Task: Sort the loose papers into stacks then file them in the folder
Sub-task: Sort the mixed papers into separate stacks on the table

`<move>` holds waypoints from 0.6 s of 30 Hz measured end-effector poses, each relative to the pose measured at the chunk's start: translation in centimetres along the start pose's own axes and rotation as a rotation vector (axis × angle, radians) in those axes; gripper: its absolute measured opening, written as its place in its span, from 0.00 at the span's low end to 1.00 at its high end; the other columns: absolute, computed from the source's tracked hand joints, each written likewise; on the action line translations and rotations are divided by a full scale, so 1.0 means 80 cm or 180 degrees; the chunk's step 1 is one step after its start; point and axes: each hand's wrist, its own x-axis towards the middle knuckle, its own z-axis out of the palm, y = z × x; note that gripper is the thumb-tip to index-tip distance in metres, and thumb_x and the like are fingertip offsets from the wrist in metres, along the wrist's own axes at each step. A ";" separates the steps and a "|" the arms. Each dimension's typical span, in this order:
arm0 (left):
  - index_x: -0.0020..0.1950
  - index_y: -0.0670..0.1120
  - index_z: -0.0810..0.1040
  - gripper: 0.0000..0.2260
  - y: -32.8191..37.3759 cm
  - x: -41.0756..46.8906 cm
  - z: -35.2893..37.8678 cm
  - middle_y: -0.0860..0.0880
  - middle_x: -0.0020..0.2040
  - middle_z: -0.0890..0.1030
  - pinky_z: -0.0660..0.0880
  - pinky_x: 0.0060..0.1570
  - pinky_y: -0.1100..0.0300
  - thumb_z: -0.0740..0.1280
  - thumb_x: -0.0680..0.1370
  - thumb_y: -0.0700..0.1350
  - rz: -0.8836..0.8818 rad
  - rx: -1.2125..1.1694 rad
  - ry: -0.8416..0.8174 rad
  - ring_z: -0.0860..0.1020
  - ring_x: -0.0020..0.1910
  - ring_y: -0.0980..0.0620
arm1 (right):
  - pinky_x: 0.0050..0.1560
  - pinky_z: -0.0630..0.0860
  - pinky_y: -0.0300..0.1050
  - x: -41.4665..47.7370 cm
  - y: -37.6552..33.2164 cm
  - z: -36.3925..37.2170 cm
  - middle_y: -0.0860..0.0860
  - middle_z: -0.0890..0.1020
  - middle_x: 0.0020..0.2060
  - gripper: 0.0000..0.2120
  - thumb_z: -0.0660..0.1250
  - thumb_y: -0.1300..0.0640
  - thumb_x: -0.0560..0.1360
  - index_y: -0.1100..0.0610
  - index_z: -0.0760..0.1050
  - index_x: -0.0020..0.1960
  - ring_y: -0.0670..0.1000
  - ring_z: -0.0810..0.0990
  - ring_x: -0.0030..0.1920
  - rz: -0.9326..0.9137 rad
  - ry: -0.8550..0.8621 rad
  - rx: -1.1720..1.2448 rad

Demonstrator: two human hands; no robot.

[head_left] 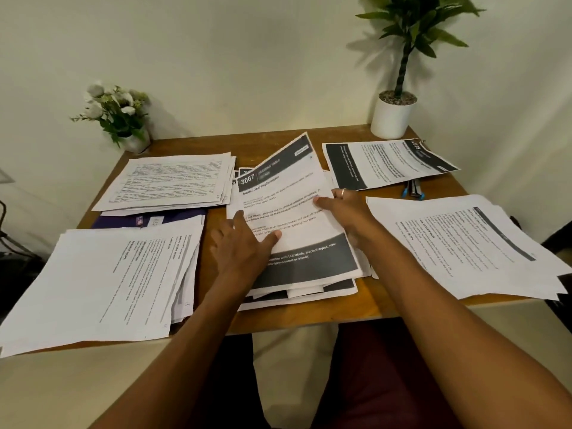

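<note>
Grip: left hand (244,247) pressed flat, open; right hand (343,209) pinching the top sheet (288,212) (thin, floppy), best lifted by its edge.

a wooden counter (380,300) carries several paper piles. the left hand (244,246) lies flat, fingers spread, on the middle pile (297,264), whose top sheet (278,196) reads "3667". the right hand (343,209), ring on one finger, pinches that sheet's right edge, lifting it. other stacks lie near left (102,283), far left (173,181), near right (464,243) and far right (387,162). a purple folder (123,221) peeks from under the left stacks. two potted plants stand at the back.
</note>
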 end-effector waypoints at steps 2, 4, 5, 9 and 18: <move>0.77 0.47 0.63 0.37 0.002 -0.002 0.001 0.39 0.73 0.68 0.64 0.67 0.39 0.65 0.76 0.68 -0.0003 0.0065 0.0021 0.64 0.72 0.36 | 0.41 0.84 0.43 0.001 0.002 -0.013 0.43 0.88 0.46 0.04 0.72 0.57 0.77 0.50 0.80 0.52 0.49 0.88 0.45 -0.0012 0.0137 0.0441; 0.76 0.47 0.65 0.35 0.008 -0.004 0.003 0.40 0.73 0.68 0.62 0.68 0.39 0.62 0.77 0.69 0.0060 0.0220 0.0097 0.64 0.72 0.37 | 0.54 0.82 0.49 0.002 0.004 -0.022 0.47 0.87 0.50 0.09 0.69 0.63 0.77 0.53 0.80 0.55 0.53 0.86 0.53 -0.0017 0.0276 0.0746; 0.75 0.47 0.67 0.34 0.012 -0.004 0.004 0.40 0.74 0.69 0.62 0.67 0.39 0.62 0.78 0.69 0.0124 0.0289 0.0142 0.64 0.72 0.37 | 0.58 0.81 0.52 0.001 0.005 -0.026 0.50 0.86 0.54 0.12 0.67 0.65 0.77 0.55 0.80 0.58 0.55 0.85 0.55 0.0005 0.0301 0.0831; 0.70 0.46 0.74 0.32 0.027 -0.004 0.007 0.42 0.72 0.71 0.61 0.65 0.40 0.59 0.78 0.70 0.0271 0.0449 0.0166 0.64 0.71 0.39 | 0.53 0.83 0.52 -0.002 0.013 -0.039 0.53 0.85 0.56 0.17 0.63 0.67 0.77 0.58 0.76 0.64 0.57 0.84 0.55 0.0117 0.0477 0.1105; 0.70 0.47 0.73 0.31 0.023 -0.011 0.017 0.43 0.73 0.71 0.64 0.67 0.39 0.65 0.77 0.68 0.0400 0.0774 -0.0034 0.66 0.71 0.39 | 0.46 0.85 0.55 0.015 0.002 -0.104 0.52 0.85 0.56 0.20 0.65 0.68 0.78 0.50 0.73 0.66 0.55 0.86 0.52 0.0099 0.1398 0.1958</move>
